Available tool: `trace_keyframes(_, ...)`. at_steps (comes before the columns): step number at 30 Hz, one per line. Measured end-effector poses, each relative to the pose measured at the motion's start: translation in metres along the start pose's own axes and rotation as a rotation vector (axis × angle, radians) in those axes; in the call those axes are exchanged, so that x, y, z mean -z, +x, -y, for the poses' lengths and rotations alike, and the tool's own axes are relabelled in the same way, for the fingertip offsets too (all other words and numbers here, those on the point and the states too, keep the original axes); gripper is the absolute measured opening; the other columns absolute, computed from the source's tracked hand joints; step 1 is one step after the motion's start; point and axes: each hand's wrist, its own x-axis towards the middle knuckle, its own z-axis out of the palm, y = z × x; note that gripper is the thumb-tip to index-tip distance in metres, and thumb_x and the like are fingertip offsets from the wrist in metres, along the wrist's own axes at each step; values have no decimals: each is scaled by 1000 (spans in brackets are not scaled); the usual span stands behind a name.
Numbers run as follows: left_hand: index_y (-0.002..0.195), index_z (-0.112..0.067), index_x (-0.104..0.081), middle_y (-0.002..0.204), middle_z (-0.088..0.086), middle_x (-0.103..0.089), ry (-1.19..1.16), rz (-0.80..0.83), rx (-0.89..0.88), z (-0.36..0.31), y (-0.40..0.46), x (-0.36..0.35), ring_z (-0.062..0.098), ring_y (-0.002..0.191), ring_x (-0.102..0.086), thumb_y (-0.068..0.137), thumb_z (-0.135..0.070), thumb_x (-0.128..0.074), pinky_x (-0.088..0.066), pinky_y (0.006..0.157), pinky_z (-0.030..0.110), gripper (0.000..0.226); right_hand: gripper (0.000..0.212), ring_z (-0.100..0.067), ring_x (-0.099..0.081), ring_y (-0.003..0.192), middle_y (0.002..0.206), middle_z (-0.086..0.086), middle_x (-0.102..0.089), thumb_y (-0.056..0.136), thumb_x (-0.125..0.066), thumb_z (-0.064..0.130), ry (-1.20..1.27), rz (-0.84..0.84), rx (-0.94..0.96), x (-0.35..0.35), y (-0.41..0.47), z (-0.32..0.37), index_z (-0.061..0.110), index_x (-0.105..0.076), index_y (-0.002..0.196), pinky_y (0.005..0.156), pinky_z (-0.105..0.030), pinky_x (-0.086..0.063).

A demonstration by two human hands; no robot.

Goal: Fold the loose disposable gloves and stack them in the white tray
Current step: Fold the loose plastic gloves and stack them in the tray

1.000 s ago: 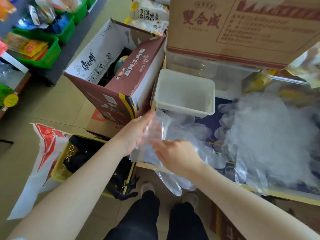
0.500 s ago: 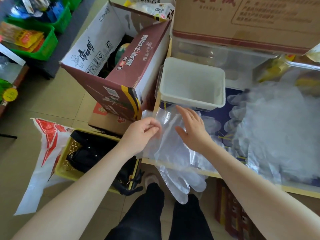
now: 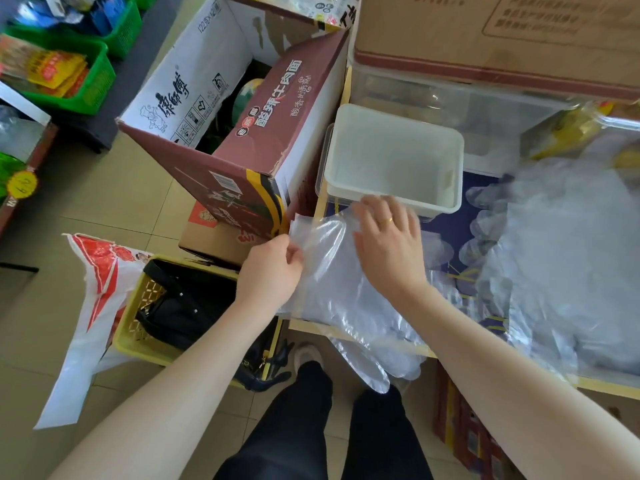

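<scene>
Left hand (image 3: 273, 271): fingers pinched on the glove (image 3: 332, 271) edge
Right hand (image 3: 388, 244): laid flat, open, pressing the glove
Risk: the thin glove could be slid off the surface (image 3: 450, 233) edge

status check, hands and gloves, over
Left hand pinching glove edge. Right hand flat on it. White tray empty, path clear.
</scene>
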Motion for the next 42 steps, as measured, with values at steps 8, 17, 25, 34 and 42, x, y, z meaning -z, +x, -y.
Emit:
trace_keyframes(8, 104, -11, -54, 77, -3, -56, 91, -44, -72, 6, 4, -2, 17, 69, -57, 89, -25, -61, -48, 58, 29, 21, 75, -21, 9, 145, 158, -2, 10, 95, -27, 57, 139, 601, -16, -11, -41, 13, 16, 4, 150, 111, -33, 13)
trace_keyframes(17, 78, -8, -69, 87, 7, -66, 484, -64, -741, 9, 4, -33, 26, 83, -63, 59, -1, -75, -52, 68, 33, 22, 80, -18, 17, 140, 156, -1, 11, 89, -12, 66, 33, 567, -14, -27, -53, 2, 15, 4, 149, 113, -35, 12)
trace_keyframes(25, 75, -9, -67, 80, 6, -64, 614, -34, -595, -3, 2, -39, 26, 80, -62, 54, -5, -82, -51, 61, 33, 26, 75, -29, -20, 143, 156, -9, -19, 87, -17, 56, 216, 488, -188, 10, -79, -66, 10, -30, 145, 115, -39, -15)
trace_keyframes(34, 98, -4, -68, 94, 11, -66, 297, -56, -782, -62, -6, -66, 28, 90, -60, 82, -17, -42, -54, 72, 36, 33, 53, -41, -32, 126, 150, -18, -26, 97, -39, 22, 53, 276, -885, 42, -90, -177, 2, -26, 143, 99, -48, -30)
trace_keyframes(42, 103, -8, -65, 102, 6, -64, 15, 129, -641, -142, -12, -122, 24, 91, -59, 87, -18, -49, -47, 78, 31, 25, 15, -35, -52, 95, 104, -14, -59, 92, -46, 16, 118, 322, -818, 45, -104, -224, 7, -59, 94, 67, -36, -39)
